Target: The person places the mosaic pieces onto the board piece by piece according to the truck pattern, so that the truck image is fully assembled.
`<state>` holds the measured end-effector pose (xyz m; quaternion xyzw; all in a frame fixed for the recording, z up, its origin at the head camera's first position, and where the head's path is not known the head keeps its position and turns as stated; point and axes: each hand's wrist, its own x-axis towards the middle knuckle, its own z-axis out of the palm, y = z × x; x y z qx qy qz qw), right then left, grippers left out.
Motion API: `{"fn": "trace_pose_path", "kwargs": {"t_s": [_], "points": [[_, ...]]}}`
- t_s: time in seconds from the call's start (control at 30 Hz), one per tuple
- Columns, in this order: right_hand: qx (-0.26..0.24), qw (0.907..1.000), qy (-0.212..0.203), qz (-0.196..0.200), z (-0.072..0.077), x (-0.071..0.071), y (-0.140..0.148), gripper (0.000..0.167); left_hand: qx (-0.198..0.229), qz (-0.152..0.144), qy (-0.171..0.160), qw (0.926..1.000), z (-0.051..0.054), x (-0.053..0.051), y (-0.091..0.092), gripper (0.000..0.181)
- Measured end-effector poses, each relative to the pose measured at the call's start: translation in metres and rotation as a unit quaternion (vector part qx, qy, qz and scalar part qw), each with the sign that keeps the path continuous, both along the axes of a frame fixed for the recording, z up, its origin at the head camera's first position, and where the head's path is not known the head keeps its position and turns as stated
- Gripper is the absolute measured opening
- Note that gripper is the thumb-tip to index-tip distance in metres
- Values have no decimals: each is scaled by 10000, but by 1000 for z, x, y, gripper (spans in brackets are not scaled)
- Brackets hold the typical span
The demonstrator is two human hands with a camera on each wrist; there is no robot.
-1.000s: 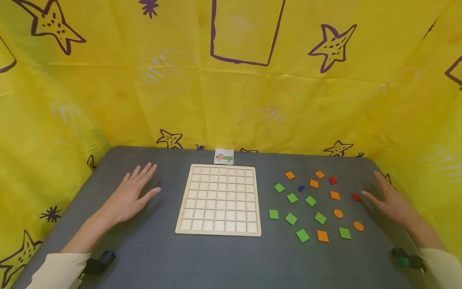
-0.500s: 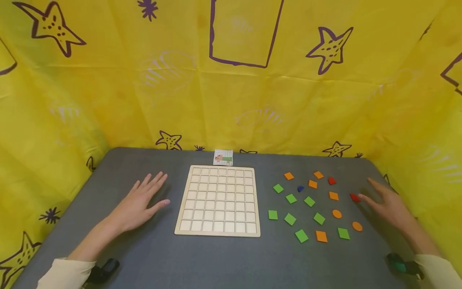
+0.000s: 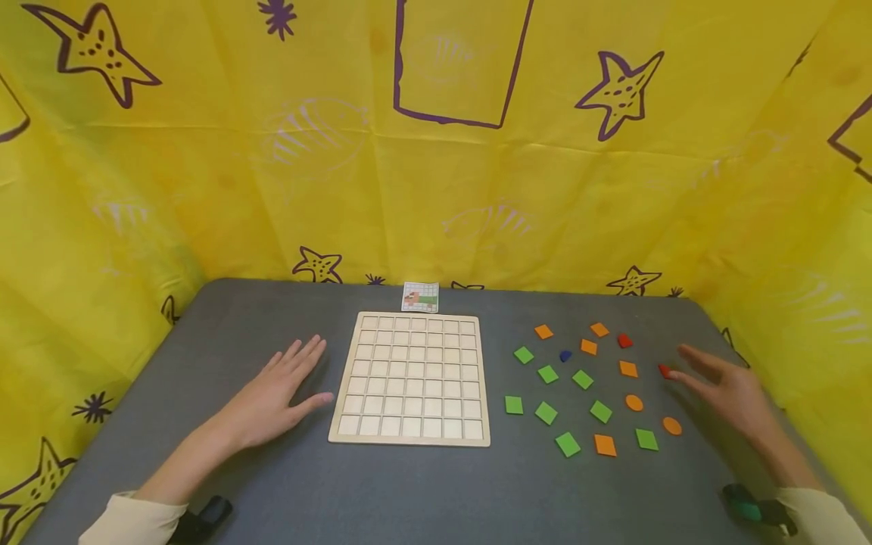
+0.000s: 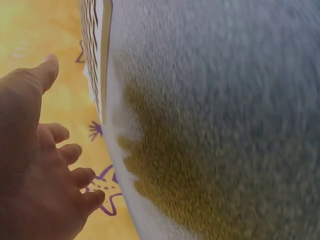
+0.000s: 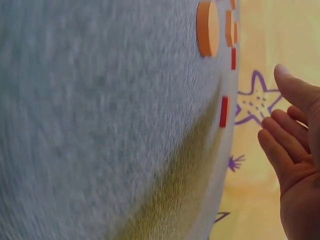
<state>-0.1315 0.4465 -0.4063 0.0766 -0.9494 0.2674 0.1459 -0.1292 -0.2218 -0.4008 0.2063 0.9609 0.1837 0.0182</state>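
My left hand hovers over the table left of a pale wooden grid board, its fingers spread and holding nothing. The thumb comes close to the board's left edge in the head view. On the right, my right hand is above the table beside a red piece, which its thumb partly covers. The right wrist view shows that red piece lying on the table, apart from the hand. Another red piece lies farther back.
Green square tiles, orange squares, orange discs and a small dark blue piece lie scattered right of the board. A small printed card sits behind it. Yellow patterned cloth hangs around the grey table.
Both hands have moved inward: the left hand to the right and nearer the board, the right hand a little to the left over the red piece. The tiles have stayed put.
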Motion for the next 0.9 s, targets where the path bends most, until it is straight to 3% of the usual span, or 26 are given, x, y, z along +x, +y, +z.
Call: {"fn": "trace_pose_path", "kwargs": {"t_s": [0.33, 0.9], "points": [[-671, 9976, -186, 29, -1, 5, -18, 56, 81, -425, -68, 9990, -3, 8, 10, 88], [-1606, 9823, -884, 391, -2, 7, -42, 57, 30, -597, -627, 9962, -11, 9, 14, 93]]}}
